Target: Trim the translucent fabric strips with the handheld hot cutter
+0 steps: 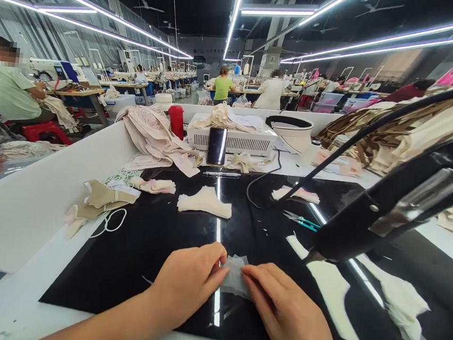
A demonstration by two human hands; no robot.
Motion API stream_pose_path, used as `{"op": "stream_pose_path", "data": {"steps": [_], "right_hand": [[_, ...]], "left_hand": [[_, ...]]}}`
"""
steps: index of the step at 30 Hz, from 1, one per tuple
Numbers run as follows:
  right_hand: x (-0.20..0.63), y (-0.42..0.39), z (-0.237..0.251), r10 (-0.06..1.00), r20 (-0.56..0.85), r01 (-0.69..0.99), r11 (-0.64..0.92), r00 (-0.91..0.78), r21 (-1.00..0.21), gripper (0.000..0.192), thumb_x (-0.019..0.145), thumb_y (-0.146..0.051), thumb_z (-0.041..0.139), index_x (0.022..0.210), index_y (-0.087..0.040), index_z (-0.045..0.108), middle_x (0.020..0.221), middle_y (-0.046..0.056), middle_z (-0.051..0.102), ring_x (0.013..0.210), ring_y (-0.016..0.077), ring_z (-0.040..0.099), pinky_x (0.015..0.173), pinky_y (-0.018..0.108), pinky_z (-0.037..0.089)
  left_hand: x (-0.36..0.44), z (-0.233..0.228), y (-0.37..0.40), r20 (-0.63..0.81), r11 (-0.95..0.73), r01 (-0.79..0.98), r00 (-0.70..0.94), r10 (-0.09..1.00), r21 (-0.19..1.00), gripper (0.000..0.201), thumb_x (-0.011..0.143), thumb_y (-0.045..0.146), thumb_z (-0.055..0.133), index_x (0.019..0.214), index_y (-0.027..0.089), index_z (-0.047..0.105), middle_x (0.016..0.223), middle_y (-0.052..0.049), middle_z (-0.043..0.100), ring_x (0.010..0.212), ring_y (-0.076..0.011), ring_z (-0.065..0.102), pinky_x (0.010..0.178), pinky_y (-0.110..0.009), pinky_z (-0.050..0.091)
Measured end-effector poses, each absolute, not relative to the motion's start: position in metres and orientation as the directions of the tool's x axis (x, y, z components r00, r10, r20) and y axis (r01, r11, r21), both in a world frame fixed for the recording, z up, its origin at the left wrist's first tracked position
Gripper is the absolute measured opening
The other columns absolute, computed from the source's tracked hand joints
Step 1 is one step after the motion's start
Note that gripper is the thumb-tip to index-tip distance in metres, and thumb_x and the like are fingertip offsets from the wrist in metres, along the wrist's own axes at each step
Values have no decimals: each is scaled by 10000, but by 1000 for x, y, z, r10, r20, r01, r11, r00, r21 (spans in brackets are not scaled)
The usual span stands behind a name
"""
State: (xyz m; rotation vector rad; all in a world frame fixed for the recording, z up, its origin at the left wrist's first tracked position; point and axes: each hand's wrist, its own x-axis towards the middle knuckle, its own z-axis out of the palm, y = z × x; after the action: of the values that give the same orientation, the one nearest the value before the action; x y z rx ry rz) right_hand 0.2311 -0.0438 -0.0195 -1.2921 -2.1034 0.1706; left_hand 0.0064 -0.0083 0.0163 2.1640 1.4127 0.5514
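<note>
A small piece of thin, whitish translucent material (236, 275) is held between my two hands, low over the black work mat (137, 268). My left hand (187, 278) pinches its left edge between thumb and curled fingers. On the other side, my right hand (278, 303) grips the right edge with thumb and forefinger. Beyond them lies a stack of cream fabric pieces (205, 201). To the right rest a long curved cream piece (330, 292) and a softer cream bundle (398, 299).
A black machine arm (387, 207) with a pointed tip slants in from the right. Teal thread snips (301, 220) lie near it. Behind the mat stand a phone (216, 146), a white vented box (249, 143) and a red cup (176, 122). Tied fabric bundles (103, 196) lie left.
</note>
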Motion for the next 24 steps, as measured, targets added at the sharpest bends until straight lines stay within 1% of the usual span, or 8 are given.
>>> {"op": "stream_pose_path", "data": {"steps": [3,5,7,9,12,17,20,24], "right_hand": [[233,-43,-23,793,515,807,517,-325,-287,271,1154,-310,440,1151,-294,711,960,-8,775,816,157,784,670,241,611],[233,-43,-24,792,503,825,513,-348,-237,272,1157,-316,433,1161,-296,704,960,-6,770,806,160,772,655,249,606],[234,-43,-25,793,489,834,511,-364,-210,263,1157,-311,437,1171,-295,699,967,-2,767,809,165,764,647,255,601],[234,-43,-24,790,491,836,512,-368,-196,261,1156,-305,435,1176,-293,695,964,0,762,804,169,756,629,260,593],[233,-43,-22,787,497,835,513,-366,-197,264,1157,-307,430,1168,-298,694,948,-3,751,791,173,743,627,273,594],[231,-43,-20,786,509,828,514,-352,-222,315,1168,-340,398,1120,-295,705,896,-7,738,749,171,729,591,273,582],[229,-43,-19,782,510,819,525,-358,-230,341,1173,-349,383,1112,-291,712,878,-7,732,737,164,728,594,266,582],[225,-41,-15,758,559,820,527,-335,-222,456,1184,-382,320,1029,-259,731,801,1,717,666,159,712,559,274,561]], "left_hand": [[7,10,-9,81,-417,779,432,898,468,74,1027,196,651,976,249,648,847,49,725,733,-175,679,690,-288,415],[7,7,-10,96,-464,789,468,879,403,85,1034,185,650,973,244,647,872,48,727,761,-175,699,696,-286,431],[8,6,-10,117,-493,791,486,866,363,83,1038,191,662,973,240,644,881,48,727,768,-173,708,690,-284,441],[8,7,-10,140,-498,793,481,865,351,78,1025,200,698,993,239,639,858,58,719,730,-163,701,669,-281,445],[8,7,-11,193,-518,794,480,856,320,121,999,189,738,987,233,627,812,73,695,665,-151,676,629,-280,437],[7,5,-14,297,-617,765,555,777,186,160,1021,172,692,893,234,619,776,63,667,629,-152,652,569,-291,404],[6,4,-15,308,-639,750,576,757,168,145,1053,196,657,915,239,656,783,54,670,643,-154,661,564,-284,407],[5,4,-14,303,-641,750,581,756,161,115,1062,204,650,973,252,705,796,48,671,662,-162,682,558,-284,410]]}}
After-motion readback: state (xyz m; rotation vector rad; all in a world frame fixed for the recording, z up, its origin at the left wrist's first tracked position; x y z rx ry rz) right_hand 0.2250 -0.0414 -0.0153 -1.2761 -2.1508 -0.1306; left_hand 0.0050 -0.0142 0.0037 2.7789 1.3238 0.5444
